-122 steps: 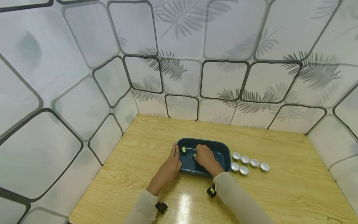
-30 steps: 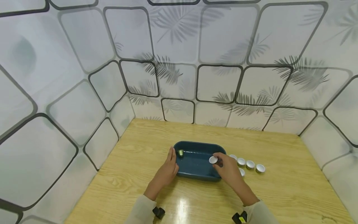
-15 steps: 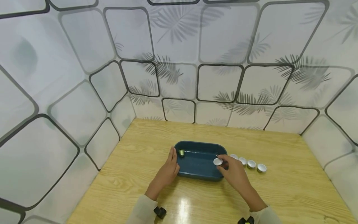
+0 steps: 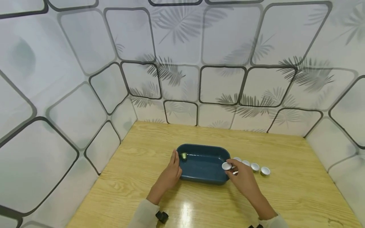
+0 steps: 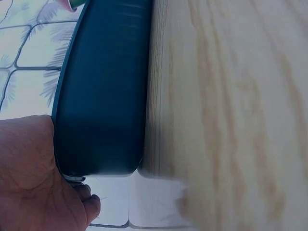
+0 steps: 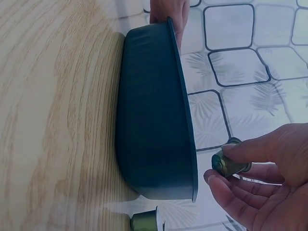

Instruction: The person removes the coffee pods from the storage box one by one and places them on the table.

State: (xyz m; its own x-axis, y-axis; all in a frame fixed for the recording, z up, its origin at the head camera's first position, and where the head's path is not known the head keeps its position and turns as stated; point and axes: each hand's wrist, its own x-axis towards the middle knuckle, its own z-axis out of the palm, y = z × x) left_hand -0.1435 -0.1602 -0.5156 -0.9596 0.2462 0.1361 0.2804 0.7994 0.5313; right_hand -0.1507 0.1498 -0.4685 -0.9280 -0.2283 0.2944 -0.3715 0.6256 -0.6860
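Note:
A dark teal rectangular tray [image 4: 202,172] stands on the table. Against its left end lie the straight fingers of my left hand [image 4: 168,175]; the palm meets the rim in the left wrist view. My right hand [image 4: 243,180] pinches a coffee capsule [image 4: 226,166] between thumb and fingers, over the tray's right rim. In the right wrist view the held capsule [image 6: 233,161] shows a shiny green body. One green capsule [image 4: 183,156] remains inside the tray, near its left end.
Right of the tray, several green capsules [image 4: 265,171] sit with white lids up, in a row. The right hand partly hides others. The wooden table [image 4: 137,186] meets a patterned curtain [image 4: 182,82] at the back and left.
Earlier, my right hand was down inside the tray at a capsule. It has since lifted a capsule and carried it right to the tray's rim. The left hand stays at the left end.

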